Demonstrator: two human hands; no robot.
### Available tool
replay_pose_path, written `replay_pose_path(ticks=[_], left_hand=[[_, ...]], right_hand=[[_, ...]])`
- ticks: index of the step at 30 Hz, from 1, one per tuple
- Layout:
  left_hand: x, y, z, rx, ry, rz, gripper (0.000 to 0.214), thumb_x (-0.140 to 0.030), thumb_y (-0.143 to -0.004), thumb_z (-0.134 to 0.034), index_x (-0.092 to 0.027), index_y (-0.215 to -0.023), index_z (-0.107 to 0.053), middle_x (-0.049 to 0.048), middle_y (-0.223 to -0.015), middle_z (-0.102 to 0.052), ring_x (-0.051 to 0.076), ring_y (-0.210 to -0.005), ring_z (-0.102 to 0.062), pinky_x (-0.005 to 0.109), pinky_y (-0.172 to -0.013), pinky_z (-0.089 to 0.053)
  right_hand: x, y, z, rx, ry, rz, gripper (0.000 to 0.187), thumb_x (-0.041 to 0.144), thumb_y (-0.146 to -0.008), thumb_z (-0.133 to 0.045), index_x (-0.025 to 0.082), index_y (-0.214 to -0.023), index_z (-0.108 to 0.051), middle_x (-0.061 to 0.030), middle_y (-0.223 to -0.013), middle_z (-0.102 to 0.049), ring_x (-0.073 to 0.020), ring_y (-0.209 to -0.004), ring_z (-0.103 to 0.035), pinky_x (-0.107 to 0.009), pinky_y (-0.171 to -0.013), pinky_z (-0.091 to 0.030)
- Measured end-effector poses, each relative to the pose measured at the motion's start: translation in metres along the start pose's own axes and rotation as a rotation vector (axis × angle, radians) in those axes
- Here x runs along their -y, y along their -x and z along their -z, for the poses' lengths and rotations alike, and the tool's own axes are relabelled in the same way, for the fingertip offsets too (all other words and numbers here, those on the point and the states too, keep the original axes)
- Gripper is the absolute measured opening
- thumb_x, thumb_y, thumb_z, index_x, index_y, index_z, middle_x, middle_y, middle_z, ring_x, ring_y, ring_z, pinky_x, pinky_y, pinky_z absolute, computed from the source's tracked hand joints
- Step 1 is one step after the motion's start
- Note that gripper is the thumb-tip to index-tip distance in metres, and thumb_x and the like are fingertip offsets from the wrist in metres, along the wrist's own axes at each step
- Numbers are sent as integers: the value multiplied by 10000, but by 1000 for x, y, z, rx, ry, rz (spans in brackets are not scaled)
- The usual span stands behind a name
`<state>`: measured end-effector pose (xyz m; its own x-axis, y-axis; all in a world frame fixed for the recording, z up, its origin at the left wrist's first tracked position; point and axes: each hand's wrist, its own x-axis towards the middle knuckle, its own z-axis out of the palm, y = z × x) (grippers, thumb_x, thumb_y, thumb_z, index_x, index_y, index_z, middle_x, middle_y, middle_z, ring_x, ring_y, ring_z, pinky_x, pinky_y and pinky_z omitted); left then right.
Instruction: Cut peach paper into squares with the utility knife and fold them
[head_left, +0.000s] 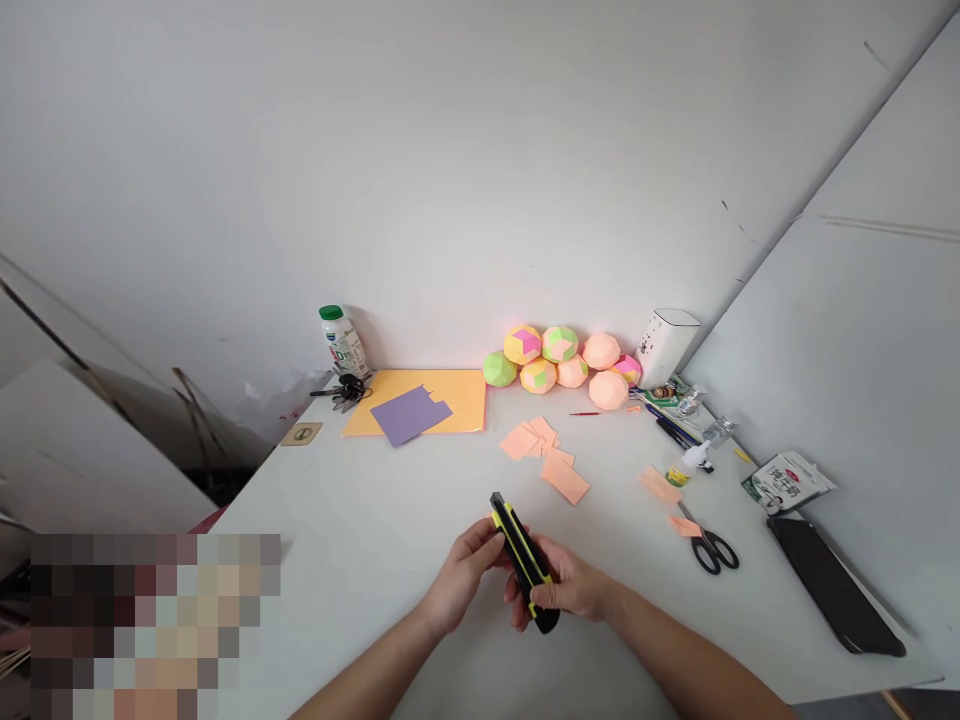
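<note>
A black and yellow utility knife (523, 560) is held over the white table (360, 520) by both my hands. My right hand (574, 585) wraps round its lower handle end. My left hand (465, 575) pinches the upper part near the tip with fingers closed on it. The knife points away from me, tilted to the upper left. Small peach paper squares (544, 450) lie just beyond it.
Several coloured paper balls (559, 362) sit by the wall. An orange sheet (450, 395) with a purple sheet (409, 413) lies at the back. Scissors (709, 545), a black phone (832, 595), a bottle (341, 340), keys (345, 390) and a white box (666, 345) surround them.
</note>
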<state>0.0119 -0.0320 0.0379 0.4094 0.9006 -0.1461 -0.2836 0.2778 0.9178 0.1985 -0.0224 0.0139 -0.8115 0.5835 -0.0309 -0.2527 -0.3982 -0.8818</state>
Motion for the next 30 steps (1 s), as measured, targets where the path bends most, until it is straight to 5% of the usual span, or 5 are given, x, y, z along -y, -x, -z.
replay_pose_path(ticks=[30], left_hand=[[-1,3,-7,-36,-1,-31,419,-464,-867,-528,-102,-1064,-602,60,-673,-647,151,-542,-549,301,-592,-446]], right_hand=[[-9,5,0,-38,-2,33,604,326,-797,-704,207,-1283,-367,-89,-1036,-604,-203,-784,-676,-417,-742,-515]])
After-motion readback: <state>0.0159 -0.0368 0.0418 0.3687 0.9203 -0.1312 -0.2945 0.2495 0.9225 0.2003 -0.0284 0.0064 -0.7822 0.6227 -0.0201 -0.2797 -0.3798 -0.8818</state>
